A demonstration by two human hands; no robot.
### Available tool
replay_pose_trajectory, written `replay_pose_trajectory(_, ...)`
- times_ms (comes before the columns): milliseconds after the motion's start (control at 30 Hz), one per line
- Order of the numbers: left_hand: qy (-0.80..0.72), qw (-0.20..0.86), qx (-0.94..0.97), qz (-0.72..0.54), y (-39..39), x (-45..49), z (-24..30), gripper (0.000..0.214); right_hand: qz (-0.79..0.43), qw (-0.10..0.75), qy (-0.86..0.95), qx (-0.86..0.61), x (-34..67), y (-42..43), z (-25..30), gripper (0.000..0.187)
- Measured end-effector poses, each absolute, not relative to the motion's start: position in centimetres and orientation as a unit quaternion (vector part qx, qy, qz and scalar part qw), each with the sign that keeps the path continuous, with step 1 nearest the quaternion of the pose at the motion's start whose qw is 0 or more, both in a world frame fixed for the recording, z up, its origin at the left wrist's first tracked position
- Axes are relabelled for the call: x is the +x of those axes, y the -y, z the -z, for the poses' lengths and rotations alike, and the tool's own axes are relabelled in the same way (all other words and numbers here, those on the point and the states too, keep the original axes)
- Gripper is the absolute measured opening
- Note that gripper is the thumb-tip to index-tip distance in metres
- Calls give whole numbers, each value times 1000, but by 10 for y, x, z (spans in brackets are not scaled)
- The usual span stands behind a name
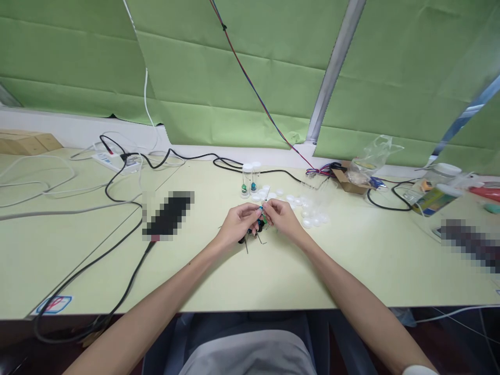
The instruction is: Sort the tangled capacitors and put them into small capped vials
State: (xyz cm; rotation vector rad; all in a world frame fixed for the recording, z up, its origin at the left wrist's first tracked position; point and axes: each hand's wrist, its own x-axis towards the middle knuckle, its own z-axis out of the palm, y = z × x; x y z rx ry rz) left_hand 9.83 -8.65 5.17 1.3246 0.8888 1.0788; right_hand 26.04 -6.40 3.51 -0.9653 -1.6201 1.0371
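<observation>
My left hand (242, 221) is closed in a pinch on a small teal piece (261, 208) above the middle of the table. Fingertips of my right hand (282, 213) meet it there, pinched on the same piece. A thin metal pin (267, 194) sticks up from between the fingers. Under the hands lies a small pile of black, blue and green pieces (261, 227) with thin metal pins, partly hidden. Just behind stand two clear tubes with white caps, one holding a green piece (244, 188), the other a blue piece (253, 186). Several white round caps (308, 213) lie scattered beside my right hand.
A blurred black device (167, 216) with a cable lies to the left. Black cables (142, 208) and a white power strip (117, 161) are farther back. At right stand an open cardboard box (349, 182), a clear jar (437, 195) and another blurred device (471, 244).
</observation>
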Motion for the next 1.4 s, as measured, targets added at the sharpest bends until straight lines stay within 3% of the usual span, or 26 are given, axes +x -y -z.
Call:
replay_pose_trajectory(333,-379,533,608,-450,85,98,-50,43,-284,451,731,-426,265,66,-37,38)
replay_pose_trajectory(833,-390,496,642,-435,87,97,-47,36,-228,435,763,-420,266,70,-42,37)
replay_pose_trajectory(1067,-382,525,623,-436,88,98,-50,37,-242,433,754,-431,266,69,-41,35)
replay_pose_trajectory(1400,-365,600,563,-436,86,101,-45,40,-357,439,701,-435,266,61,-36,41)
